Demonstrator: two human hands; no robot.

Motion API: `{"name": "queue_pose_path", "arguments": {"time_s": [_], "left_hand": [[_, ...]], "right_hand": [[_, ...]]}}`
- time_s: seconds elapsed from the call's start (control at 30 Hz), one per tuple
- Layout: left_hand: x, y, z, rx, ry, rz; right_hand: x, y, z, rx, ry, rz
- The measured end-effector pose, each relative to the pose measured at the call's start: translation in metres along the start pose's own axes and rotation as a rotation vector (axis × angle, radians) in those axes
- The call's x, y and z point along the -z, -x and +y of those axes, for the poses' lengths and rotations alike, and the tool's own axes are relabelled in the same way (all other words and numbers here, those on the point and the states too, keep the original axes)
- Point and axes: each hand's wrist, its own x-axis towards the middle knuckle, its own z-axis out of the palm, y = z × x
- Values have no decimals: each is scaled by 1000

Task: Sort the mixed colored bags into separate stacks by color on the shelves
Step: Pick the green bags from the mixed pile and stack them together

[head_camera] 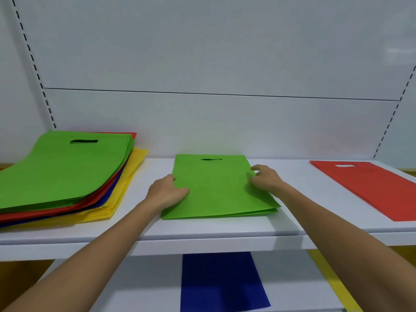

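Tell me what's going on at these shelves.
A person is sorting bags by colour. The left hand and right hand hold the side edges of a green stack in the middle of the upper shelf. A mixed pile, green on top, sits at the left; a red bag lies at the right. On the lower shelf lie a blue bag and a yellow bag.

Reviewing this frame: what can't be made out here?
All in the head view:
- Mixed pile: bag count; only thin edges show, and the frame's left edge cuts it off.
- Green stack: bag count; layers too thin.
- Red bag: right part cut off by the frame edge.
- Blue bag: top hidden under the upper shelf.
- Yellow bag: partly covered by the right arm.
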Motion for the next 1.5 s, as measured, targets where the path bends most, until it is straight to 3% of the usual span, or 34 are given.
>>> {"name": "queue_pose_path", "arguments": {"time_s": [0.23,0.37,0.53,0.7,1.0,1.17,1.33,1.5], "left_hand": [[0,-6,-10,-73,-157,-24],[7,-11,-21,-140,-260,5],[47,-16,-33,-291,-219,115],[125,-23,-72,-371,-202,204],[238,-25,-220,-149,-289,257],[253,-27,-275,-4,-397,165],[241,-29,-301,-44,-417,94],[234,-29,-309,-98,-399,194]], "right_hand": [[-9,1,1,35,258,-26],[-17,5,-3,15,421,89],[-29,12,-38,35,630,196],[-46,10,-127,218,520,269],[-106,15,-260,359,448,292],[-139,22,-296,295,390,97],[-170,38,-313,202,372,-52],[-192,47,-314,130,245,44]]}}
